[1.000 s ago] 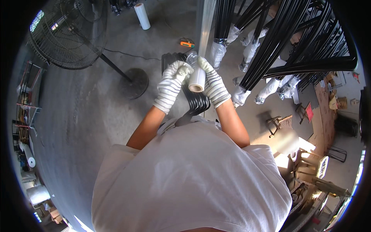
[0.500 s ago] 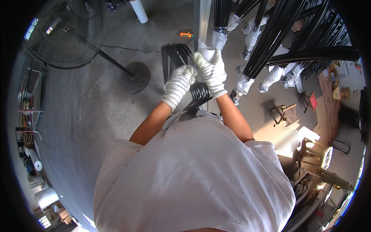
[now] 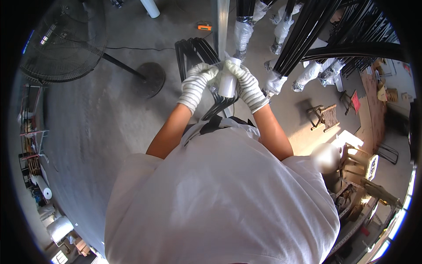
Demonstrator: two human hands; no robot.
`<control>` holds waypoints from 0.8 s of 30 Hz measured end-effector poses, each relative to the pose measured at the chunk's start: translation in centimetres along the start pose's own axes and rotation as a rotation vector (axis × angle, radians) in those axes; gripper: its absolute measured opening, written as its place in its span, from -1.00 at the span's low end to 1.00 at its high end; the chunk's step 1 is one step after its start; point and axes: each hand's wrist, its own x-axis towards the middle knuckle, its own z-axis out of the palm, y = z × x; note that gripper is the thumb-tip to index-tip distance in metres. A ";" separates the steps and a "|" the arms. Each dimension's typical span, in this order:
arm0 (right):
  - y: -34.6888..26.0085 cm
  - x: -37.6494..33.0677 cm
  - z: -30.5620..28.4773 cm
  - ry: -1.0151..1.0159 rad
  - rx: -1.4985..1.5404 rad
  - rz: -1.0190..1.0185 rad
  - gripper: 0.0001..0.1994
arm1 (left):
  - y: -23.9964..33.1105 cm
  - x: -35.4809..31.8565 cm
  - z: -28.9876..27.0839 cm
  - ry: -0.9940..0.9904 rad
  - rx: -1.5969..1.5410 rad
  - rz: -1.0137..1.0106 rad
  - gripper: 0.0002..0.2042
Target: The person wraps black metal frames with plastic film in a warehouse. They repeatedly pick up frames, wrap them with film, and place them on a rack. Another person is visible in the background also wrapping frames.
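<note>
Both my hands wear white knit gloves. My right hand grips a small white roll of clear stretch film, held upright in front of my chest. My left hand is closed on the loose film beside the roll, close to my right hand. Just below the hands stands a bundle of bent black metal frames on the grey concrete floor. A strip of clear film runs up from the roll along a vertical post.
A large black pedestal fan with a round base stands to the left. Several black frame bundles with film-wrapped ends hang at the right. A small wooden stool, an orange tool and a white roll lie further off.
The white roll, hidden behind my gloves half a second ago, shows again between them. My view has shifted slightly, and both hands stay together at the frame bundle.
</note>
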 end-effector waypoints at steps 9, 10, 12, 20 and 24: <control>4.2 -3.6 -7.2 -0.192 0.311 0.182 -0.60 | -6.2 -2.2 -0.2 0.033 0.110 -0.131 -0.94; 4.9 -3.8 -8.3 -0.167 0.278 0.158 -0.59 | -7.5 -2.3 -0.6 0.014 0.115 -0.211 -0.93; 5.9 -4.4 -10.1 -0.111 0.172 0.201 -0.50 | -9.2 -3.5 -0.5 0.038 0.171 -0.251 -0.92; 8.7 -3.6 -15.1 -0.122 0.115 0.268 -0.47 | -12.2 -4.9 -2.2 0.100 0.137 -0.251 -0.93; 8.8 -2.7 -16.8 -0.116 0.183 0.326 -0.39 | -14.6 -4.5 -3.8 0.130 0.246 -0.190 -0.92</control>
